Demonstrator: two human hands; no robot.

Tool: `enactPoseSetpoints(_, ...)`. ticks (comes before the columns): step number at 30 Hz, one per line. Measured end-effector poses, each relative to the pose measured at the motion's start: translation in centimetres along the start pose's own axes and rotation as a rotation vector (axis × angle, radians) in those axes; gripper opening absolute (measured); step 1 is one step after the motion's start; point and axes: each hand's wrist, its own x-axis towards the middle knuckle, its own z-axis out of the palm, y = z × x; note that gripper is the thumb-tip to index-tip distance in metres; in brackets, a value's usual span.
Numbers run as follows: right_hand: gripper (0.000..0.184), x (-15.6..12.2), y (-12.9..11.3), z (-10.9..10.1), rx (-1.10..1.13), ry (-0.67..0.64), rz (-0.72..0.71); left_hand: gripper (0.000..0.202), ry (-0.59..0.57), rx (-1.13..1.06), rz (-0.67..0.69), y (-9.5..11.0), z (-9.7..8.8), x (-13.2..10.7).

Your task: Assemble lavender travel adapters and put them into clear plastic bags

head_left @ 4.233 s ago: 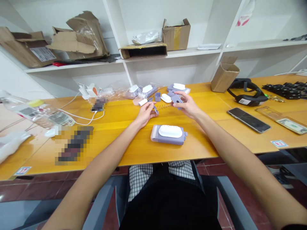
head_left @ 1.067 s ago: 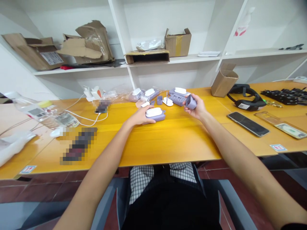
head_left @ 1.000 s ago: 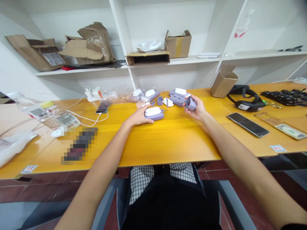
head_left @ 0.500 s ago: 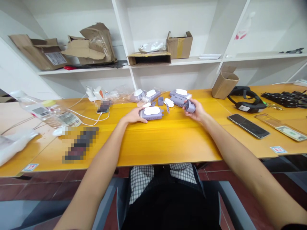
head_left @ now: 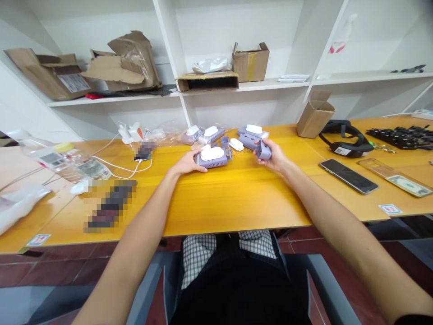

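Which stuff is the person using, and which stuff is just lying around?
Probably part of the job:
purple-and-white case, in the left hand
hollow purple piece, in the right hand
loose white oval piece

Probably just lying about:
black headset
phone
banknote
tall cardboard box

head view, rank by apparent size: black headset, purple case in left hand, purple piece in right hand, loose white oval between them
Largest to smallest:
Black headset
Purple case
Purple piece, partly hidden
White oval
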Motion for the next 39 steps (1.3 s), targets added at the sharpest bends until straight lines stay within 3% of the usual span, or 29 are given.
enactPoseSetpoints(4, 0.028, -0.1, 0.0, 0.2, -0.006, -0.012, -0.003, 0.103, -0.018, -0.036, 0.022, 0.0, 0.1, 0.0)
enactPoseSetpoints(9, 0.028, 0.0, 0.1, -0.1, -0.004, -0.029, -0.005, 0.108, -0.046, -0.263, 0.076, 0.3, 0.6, -0.1)
enactPoseSetpoints(15, 0.027, 0.3, 0.3, -0.3, -0.015, -0.029, 0.013, 0.112, -0.022, -0.401, 0.049, -0.2, 1.1, 0.0)
enactPoseSetpoints(22, 0.027, 0.4, 0.8, 0.0, -0.044, -0.015, 0.033, 0.111, -0.001, -0.2, 0.013, -0.8, 0.9, 0.2)
enactPoseSetpoints(27, 0.026, 0.4, 0.9, 0.1, -0.044, 0.027, 0.003, 0.103, -0.02, -0.165, 0.068, -0.9, 1.0, 0.2)
enactPoseSetpoints(34, 0.03, 0.8, 0.7, -0.3, -0.018, 0.061, -0.051, 0.104, -0.066, -0.092, 0.066, 1.0, 1.1, -0.3)
enactPoseSetpoints(39, 0.029, 0.9, 0.7, -0.2, -0.008, 0.092, -0.076, 0.102, -0.035, -0.074, 0.067, 2.5, 1.6, -0.6)
